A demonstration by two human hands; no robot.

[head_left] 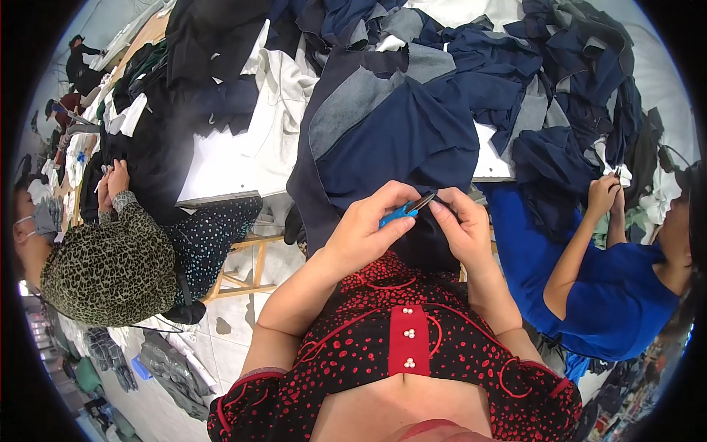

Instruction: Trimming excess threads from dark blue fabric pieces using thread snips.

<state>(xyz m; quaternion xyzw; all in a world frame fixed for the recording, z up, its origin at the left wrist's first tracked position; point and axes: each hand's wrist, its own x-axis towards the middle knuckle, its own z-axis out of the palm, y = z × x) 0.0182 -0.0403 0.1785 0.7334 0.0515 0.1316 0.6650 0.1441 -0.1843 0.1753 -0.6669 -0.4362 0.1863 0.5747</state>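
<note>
Nearest the cam, the wearer's black dress w/ red dots (346, 346) is filling the lower middle, below the worktop's (221, 171) near edge. The left hand (374, 221) is grasping blue-handled snips (398, 215), fingers wrapped round the grip, blades pointing twd the other hand. The right hand (464, 225) is prob. pinching a fold of navy cloth (398, 147) btwn thumb & fingers, right by the blade tips; exact bit pinched is too dark to tell.

The navy cloth is lying across the worktop & hanging over its near edge, down twd the lap. White cloth (283, 99) is lying just L of it; more navy pieces (490, 62) are heaping up twd the far edge. A co-worker in leopard print (110, 258) is sitting off the L, another in blue (618, 295) off the R.

Poss. trouble: blades are sitting v. close to the right fingertips, so a slip or early squeeze could be nicking skin. Dark-on-dark is hiding detail, so a cut could be going into the fabric itself. Overhang's weight could also be dragging the piece off the edge if the pinch is loosening.
</note>
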